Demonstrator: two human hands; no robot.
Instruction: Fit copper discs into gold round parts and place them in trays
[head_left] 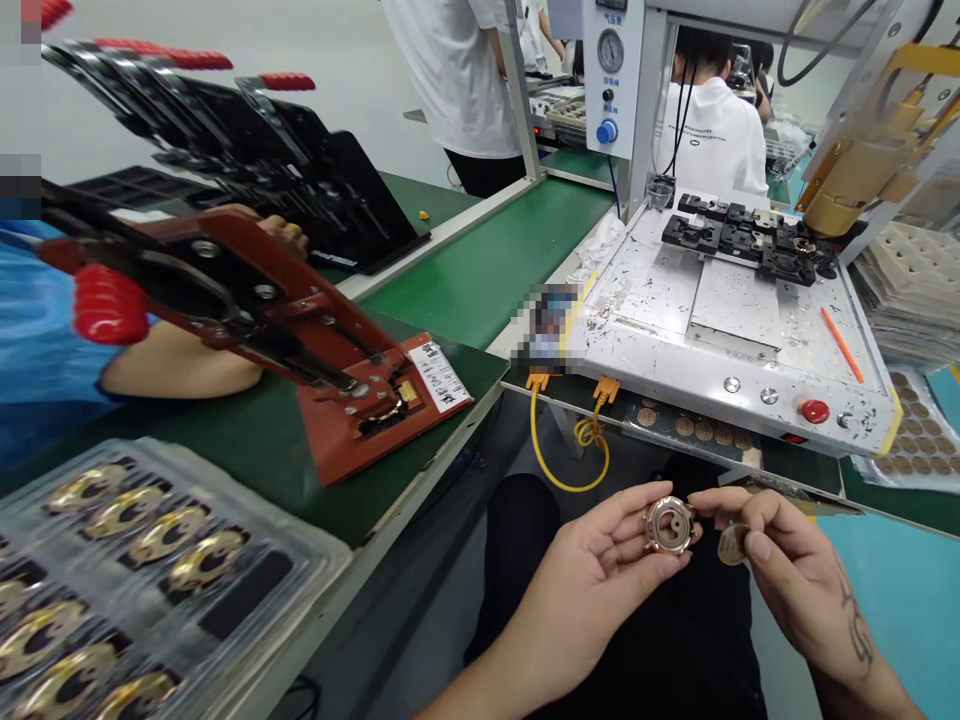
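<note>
My left hand (600,565) holds a small round rose-gold watch case (668,525) between thumb and fingers, low in the view above my lap. My right hand (780,560) is just right of it, its fingertips touching the case's edge. It also pinches a small tan disc (733,544) under the thumb. Both hands hover over my dark trousers, below the front edge of the white machine bed (720,340).
A red hand press (315,350) sits on the green bench at left, with a co-worker's arm (180,365) behind it. A clear tray of gold parts (135,560) lies at lower left. Black fixtures (750,240), a red button (814,410) and yellow cables (581,440) are ahead.
</note>
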